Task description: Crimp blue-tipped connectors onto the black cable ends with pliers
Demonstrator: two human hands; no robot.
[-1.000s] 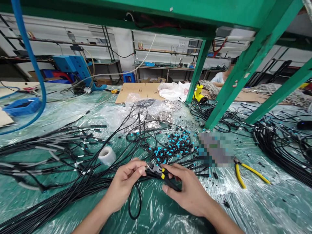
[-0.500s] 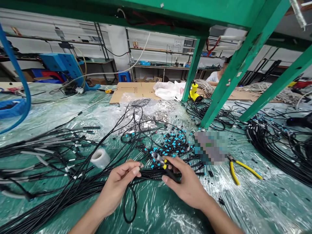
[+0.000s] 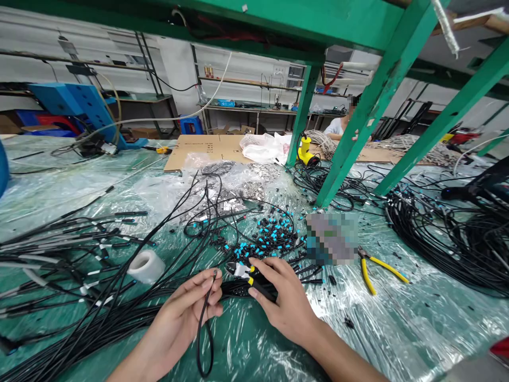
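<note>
Between thumb and fingertips, my left hand (image 3: 194,302) pinches the end of a black cable (image 3: 204,323), whose loop hangs below the fingers. My right hand (image 3: 288,300) is wrapped round the black and yellow handles of diagonal cutters (image 3: 240,270). The cutter jaws point left, a short gap from the cable end. Beneath both hands runs a thick bundle of black cables (image 3: 151,302). Just beyond the cutters is a pile of small black and bright-blue pieces (image 3: 274,233).
Yellow-handled pliers (image 3: 371,273) lie on the right, near a blurred-out object (image 3: 332,239). A clear tape roll (image 3: 146,267) stands at left. Green posts (image 3: 369,106) rise beyond; more coiled cables (image 3: 421,244) lie right. A person (image 3: 338,126) sits at the far side.
My left hand has turned, so the cable end now shows upright in its fingers. The cutters have swung to point left toward it. The whole view has shifted slightly.
</note>
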